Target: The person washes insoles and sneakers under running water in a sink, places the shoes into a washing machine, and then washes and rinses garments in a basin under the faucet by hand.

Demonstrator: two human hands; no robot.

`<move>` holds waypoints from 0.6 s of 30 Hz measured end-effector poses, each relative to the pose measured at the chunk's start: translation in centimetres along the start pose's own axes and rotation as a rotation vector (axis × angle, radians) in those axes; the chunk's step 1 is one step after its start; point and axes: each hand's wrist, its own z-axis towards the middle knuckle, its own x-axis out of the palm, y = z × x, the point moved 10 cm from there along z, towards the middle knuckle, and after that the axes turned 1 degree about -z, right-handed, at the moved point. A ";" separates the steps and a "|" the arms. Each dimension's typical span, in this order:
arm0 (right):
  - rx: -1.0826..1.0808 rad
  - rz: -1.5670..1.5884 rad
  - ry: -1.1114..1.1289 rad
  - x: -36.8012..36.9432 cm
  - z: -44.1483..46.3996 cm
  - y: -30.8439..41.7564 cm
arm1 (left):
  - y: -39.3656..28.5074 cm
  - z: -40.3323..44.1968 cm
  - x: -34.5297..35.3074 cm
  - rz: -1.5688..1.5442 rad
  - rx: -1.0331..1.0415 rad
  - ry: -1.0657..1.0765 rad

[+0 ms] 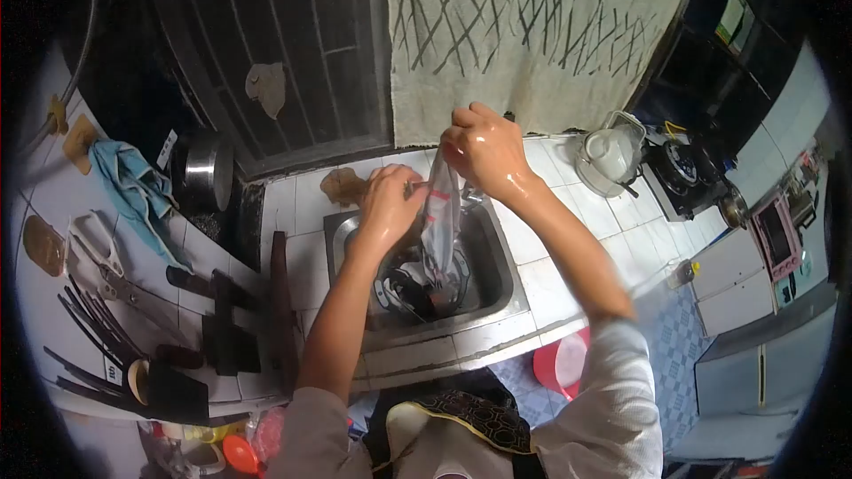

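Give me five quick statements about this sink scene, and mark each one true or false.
1. The right hand grips the plastic bag above the sink. True.
2. The left hand is down at the sink's bottom. False: it is raised beside the bag.
3. A blue cloth is left of the sink. True.
4. The red basin stands on the counter. False: it is on the floor.
5. A pale sheet with dark strokes hangs beyond the sink. True.
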 end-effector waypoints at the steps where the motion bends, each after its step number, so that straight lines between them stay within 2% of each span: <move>1: 0.009 -0.007 -0.001 -0.5 0.3 -0.1 | -0.7 0.2 -0.8 -0.062 0.039 -0.067; 3: 0.039 0.005 -0.037 -1.1 0.5 -0.3 | -0.4 0.2 0.1 -0.136 0.055 -0.068; 6: 0.079 0.013 -0.028 -0.5 0.0 -0.4 | -0.4 0.0 1.1 -0.075 0.134 -0.104; 9: 0.127 0.092 -0.004 1.7 -2.5 -0.9 | 1.5 -1.2 2.2 0.002 0.039 -0.135; 12: 0.070 0.205 0.110 6.7 -7.5 -0.3 | 6.8 -3.0 5.0 -0.044 -0.219 -0.089; 13: 0.057 0.262 0.138 7.6 -9.3 -0.2 | 7.7 -3.6 5.8 -0.036 -0.228 -0.080; 15: 0.171 0.337 0.227 9.4 -13.6 -2.6 | 10.9 -5.1 8.5 -0.103 -0.362 -0.007; 17: 0.403 0.267 0.124 11.2 -18.4 -8.3 | 12.2 -6.4 11.4 -0.124 -0.303 0.037; 18: 0.599 0.263 0.130 12.9 -20.6 -12.1 | 13.3 -7.1 12.9 -0.116 -0.308 0.050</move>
